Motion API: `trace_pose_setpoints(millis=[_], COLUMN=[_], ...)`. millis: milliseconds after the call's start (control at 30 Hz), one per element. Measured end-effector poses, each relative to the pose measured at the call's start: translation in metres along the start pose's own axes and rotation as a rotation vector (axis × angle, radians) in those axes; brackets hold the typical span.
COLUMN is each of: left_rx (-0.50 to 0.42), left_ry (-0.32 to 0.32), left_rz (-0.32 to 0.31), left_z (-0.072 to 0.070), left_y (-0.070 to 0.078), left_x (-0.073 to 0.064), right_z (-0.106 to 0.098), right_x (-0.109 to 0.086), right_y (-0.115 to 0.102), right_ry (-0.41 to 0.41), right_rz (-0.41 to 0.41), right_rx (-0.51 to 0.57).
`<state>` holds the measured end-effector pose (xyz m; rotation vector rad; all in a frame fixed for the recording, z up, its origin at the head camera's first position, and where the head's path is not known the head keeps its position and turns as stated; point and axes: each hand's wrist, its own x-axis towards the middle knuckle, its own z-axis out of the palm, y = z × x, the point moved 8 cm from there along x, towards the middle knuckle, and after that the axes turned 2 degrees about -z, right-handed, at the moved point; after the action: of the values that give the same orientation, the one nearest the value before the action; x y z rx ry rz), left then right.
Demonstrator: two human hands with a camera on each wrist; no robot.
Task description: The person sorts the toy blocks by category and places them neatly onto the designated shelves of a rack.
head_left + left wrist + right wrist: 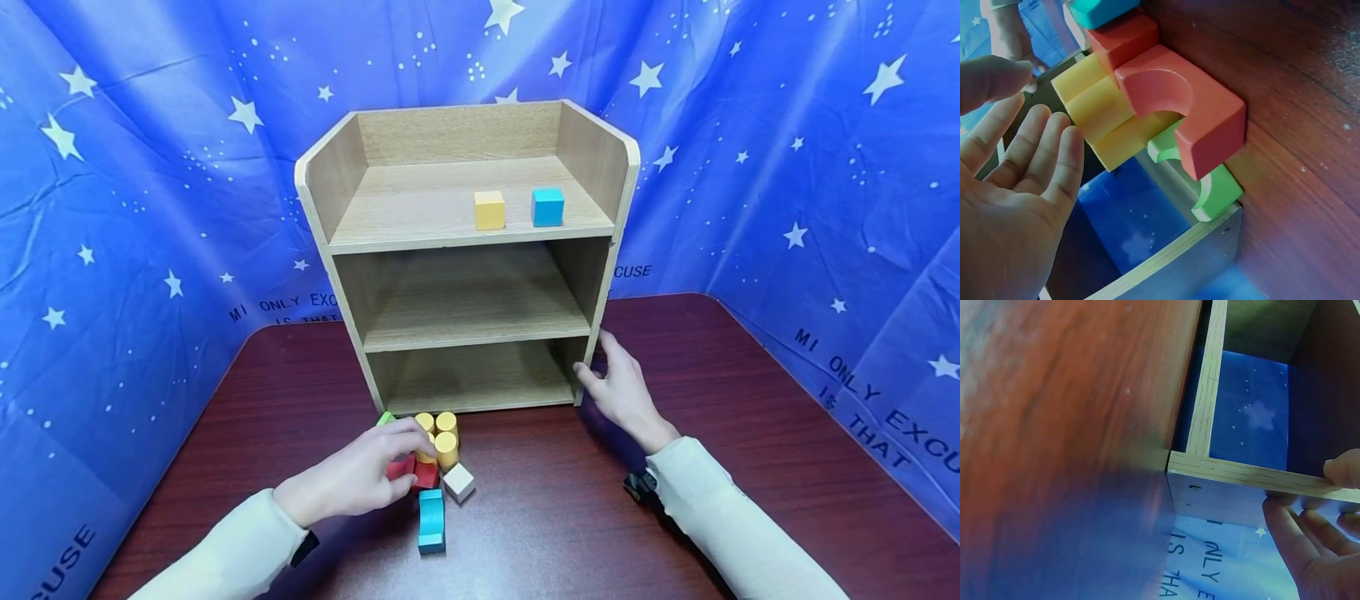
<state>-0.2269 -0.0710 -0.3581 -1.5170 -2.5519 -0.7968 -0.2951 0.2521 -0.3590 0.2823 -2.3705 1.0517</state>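
The left hand (352,475) hangs just over the blocks on the desk (532,517), its thumb and fingers apart and holding nothing. The right hand (628,396) grips the lower right side of the shelf (461,133), thumb at the inner edge and fingers against the outer face.

Near the left hand lie a red arch (1216,109) and, touching it, a red block (427,476). Upright yellow cylinders (447,451) stand close together behind the red block, with a green arch (1221,192) to their left, by the shelf's foot. A white block (459,482) sits right of the red block; a blue arch (431,521) lies nearest the person.

On the shelf's top level, a yellow cube (490,211) and a blue cube (547,208) rest slightly apart, toward the right. A starry blue curtain (720,167) hangs behind.
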Motion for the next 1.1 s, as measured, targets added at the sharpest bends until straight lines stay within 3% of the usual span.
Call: trace_pose_setpoints(millis=[533, 1100], left_rx=[0.004, 0.114], left_ry=[0.057, 0.025], left_rz=[0.048, 0.056], left_z=[0.002, 0.014], left_y=[0.004, 0.006], left_x=[-0.004, -0.012], right_z=[0.0, 0.0], right_x=[0.0, 0.0], right_y=[0.0, -0.001], right_ry=[0.004, 0.001], right_rz=[-0.005, -0.004], right_rx=[-0.008, -0.001])
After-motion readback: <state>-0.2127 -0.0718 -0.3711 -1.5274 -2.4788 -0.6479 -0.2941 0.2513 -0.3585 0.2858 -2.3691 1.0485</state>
